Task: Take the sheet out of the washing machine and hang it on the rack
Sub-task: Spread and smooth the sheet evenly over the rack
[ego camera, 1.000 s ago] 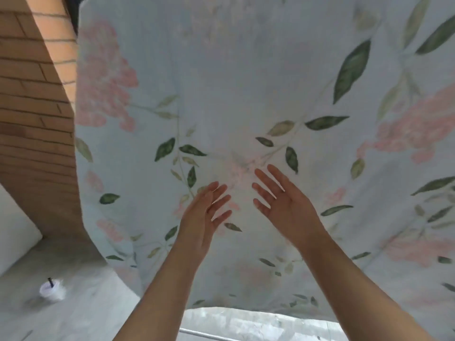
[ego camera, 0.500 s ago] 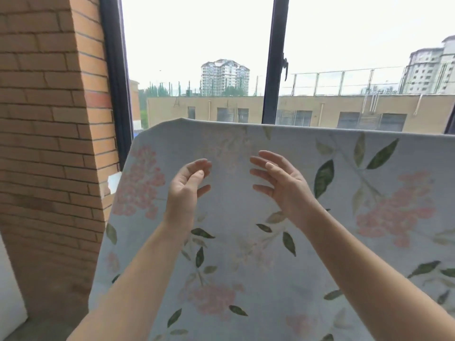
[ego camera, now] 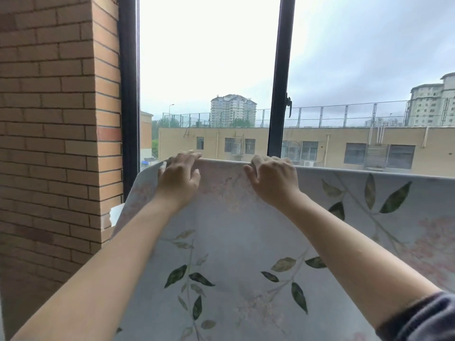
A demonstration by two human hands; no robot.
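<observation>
A brick wall (ego camera: pixel 54 119) stands at my left, next to the dark window frame (ego camera: pixel 128 94). My left hand (ego camera: pixel 178 178) grips the top edge of the sheet (ego camera: pixel 246 242) near its left corner, fingers curled over the fold. The sheet, pale with green leaves and pink flowers, hangs spread before the window. My right hand (ego camera: pixel 273 180) clamps the same edge, near the left but not touching it. A grey sleeve (ego camera: pixel 423 318) shows at far right.
</observation>
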